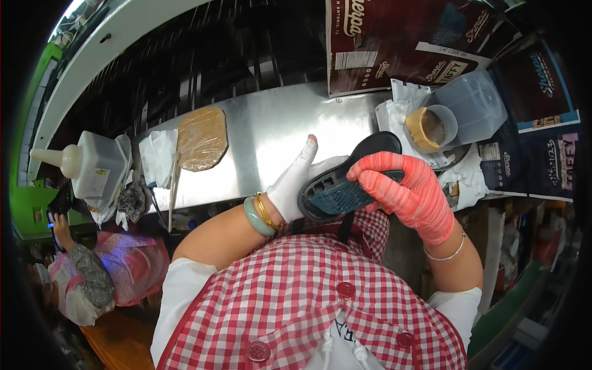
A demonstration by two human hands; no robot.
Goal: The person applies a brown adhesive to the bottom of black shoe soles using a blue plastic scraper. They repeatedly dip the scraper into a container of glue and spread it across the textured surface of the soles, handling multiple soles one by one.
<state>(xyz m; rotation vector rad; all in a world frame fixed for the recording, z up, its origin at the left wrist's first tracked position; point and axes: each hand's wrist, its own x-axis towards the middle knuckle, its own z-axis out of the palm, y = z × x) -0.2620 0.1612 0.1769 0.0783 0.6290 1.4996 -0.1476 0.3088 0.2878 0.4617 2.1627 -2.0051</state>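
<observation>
A black shoe sole [317, 184] with open cavities and a dark blue-green textured section [339, 198] is held up in front of my chest, tilted. My left hand [288, 185], in a white glove, supports it from the left; the thumb stands out and the other fingers are mostly hidden behind the sole. From the right, my right hand [410, 191], in a coral knitted glove, has its fingers and thumb closed on the dark piece. A rounded dark end shows under these fingers; whether it is a separate part, I cannot tell.
Behind my hands lies a metal worktop [265, 123]. On its left are a film-wrapped brown pad [202, 139], white cloths [159, 157] and a nozzled bottle [95, 169]. At right stand a clear plastic container [472, 105], a taped cup [425, 129] and printed packaging [394, 49]. Another person [117, 271] works far left.
</observation>
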